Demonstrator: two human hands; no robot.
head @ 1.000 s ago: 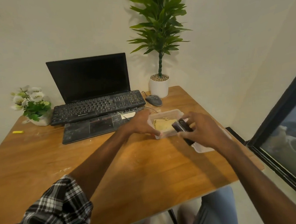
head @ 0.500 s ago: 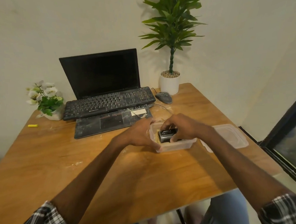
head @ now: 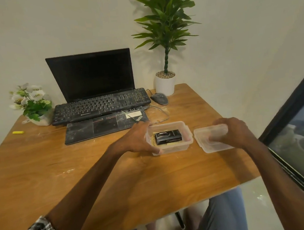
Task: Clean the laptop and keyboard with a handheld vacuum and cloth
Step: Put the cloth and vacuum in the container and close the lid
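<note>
Head view, near to far. Wooden table (head: 116,179). Left hand (head: 138,140): fingers curled round the left wall of a clear plastic container (head: 174,148). Inside it: black handheld vacuum (head: 167,137) lying on a yellow cloth (head: 169,144). Right hand (head: 236,132): fingers and thumb pinching the clear lid (head: 212,147), just right of the container. Behind: dusty keyboard (head: 100,105) resting on the open laptop (head: 91,74); mouse (head: 159,98); potted plant (head: 165,83); flowers (head: 31,102) far left

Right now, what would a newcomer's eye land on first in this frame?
The hands, centre right: the left hand grips a clear container with a black device lying inside, and the right hand holds its lid beside it. Behind them, a dusty keyboard rests on the open laptop.
</note>
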